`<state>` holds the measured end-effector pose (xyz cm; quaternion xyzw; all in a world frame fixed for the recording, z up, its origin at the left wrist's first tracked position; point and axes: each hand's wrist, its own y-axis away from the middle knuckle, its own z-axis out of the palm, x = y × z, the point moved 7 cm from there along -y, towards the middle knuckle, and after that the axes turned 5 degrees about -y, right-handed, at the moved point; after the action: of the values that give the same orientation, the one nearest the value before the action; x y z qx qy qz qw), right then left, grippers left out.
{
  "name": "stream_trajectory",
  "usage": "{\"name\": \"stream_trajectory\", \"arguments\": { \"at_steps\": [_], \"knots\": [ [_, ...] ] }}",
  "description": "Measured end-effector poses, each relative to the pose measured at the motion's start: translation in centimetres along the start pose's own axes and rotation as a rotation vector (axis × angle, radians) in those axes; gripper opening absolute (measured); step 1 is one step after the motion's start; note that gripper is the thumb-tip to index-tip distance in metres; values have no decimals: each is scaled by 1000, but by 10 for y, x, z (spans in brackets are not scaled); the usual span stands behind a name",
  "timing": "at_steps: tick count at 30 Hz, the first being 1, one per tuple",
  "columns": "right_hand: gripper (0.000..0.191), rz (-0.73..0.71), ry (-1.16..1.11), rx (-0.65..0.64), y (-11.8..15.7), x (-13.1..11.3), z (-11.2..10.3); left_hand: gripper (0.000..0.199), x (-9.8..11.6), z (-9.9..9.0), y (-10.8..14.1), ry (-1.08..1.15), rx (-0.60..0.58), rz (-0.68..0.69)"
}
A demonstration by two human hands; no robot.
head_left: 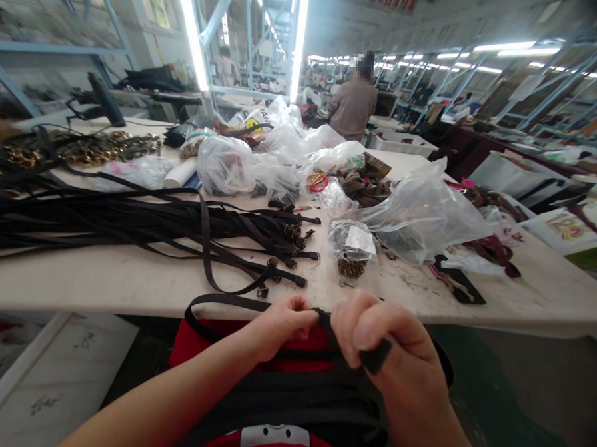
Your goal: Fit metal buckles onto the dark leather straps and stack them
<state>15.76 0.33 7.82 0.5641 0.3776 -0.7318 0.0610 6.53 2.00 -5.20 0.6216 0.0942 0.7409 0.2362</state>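
**Black strap (pixel 227 300) gripped in both hands at the near edge of the counter (pixel 549 303)**

The pale counter spreads across the view, with its near edge just beyond the hands. On its left side lies a long heap of dark straps (pixel 128 221), their buckle ends (pixel 292 236) pointing toward the middle. Clear plastic bags (pixel 419 210) crowd the centre and right, some crumpled and some filled. Nearer the hands sits a smaller bag with a white label (pixel 361 240) (brass-coloured pieces (pixel 351 267) show through its lower part).

The black strap curves out from the left hand (pixel 290 322) in a loose loop toward the left, near the counter's edge. It also runs across the short gap between the two hands. The right hand (pixel 392 338) is closed in a fist around it, knuckles up, and a flat dark end (pixel 375 355) sticks out of the fist toward the wearer.

The left fingers (pixel 307 317) are pinched on the strap, thumb and forefinger meeting at the stretch that leads to the right hand. The right fingers (pixel 347 333) are clenched and curled over the strap. How it folds inside that grip is hidden.
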Motion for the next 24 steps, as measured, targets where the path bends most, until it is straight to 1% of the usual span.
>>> {"name": "stream_trajectory", "arguments": {
  "at_steps": [1, 2, 4, 5, 7, 9, 12, 15, 18, 21, 23, 24],
  "knots": [
    [18, 19, 149, -13, 1, 1, 1, 21, -4, -1, -1, 18, 34, 1],
    [18, 54, 348, -33, 1, 6, 1, 22, -8, -3, -2, 49, 58, 6],
    [19, 151, 757, -65, 2, 26, -4, 24, -14, -6, -3, 115, 68, 16],
    [19, 206, 913, -74, 3, 38, -8, 25, -17, -7, -4, 134, 61, 15],
    [19, 310, 1103, -88, 7, 60, -16, 25, -23, -12, -6, 140, 72, 4],
    [18, 372, 1189, -112, 11, 75, -20, 24, -26, -17, -7, 134, 99, -7],
    [19, 402, 1257, -134, 13, 85, -20, 21, -26, -20, -8, 137, 109, -19],
    [21, 387, 1276, -133, 13, 91, -17, 22, -26, -20, -7, 149, 94, -18],
    [25, 331, 1245, -107, 13, 99, -15, 24, -31, -22, -7, 168, 79, -33],
    [28, 328, 1199, -158, 17, 109, -12, 25, -36, -29, -11, 136, 133, -10],
    [29, 332, 1216, -200, 19, 110, -12, 28, -31, -37, -10, 117, 180, 39],
    [25, 315, 1237, -196, 19, 107, -13, 30, -25, -42, -7, 113, 193, 66]
  ]
}}
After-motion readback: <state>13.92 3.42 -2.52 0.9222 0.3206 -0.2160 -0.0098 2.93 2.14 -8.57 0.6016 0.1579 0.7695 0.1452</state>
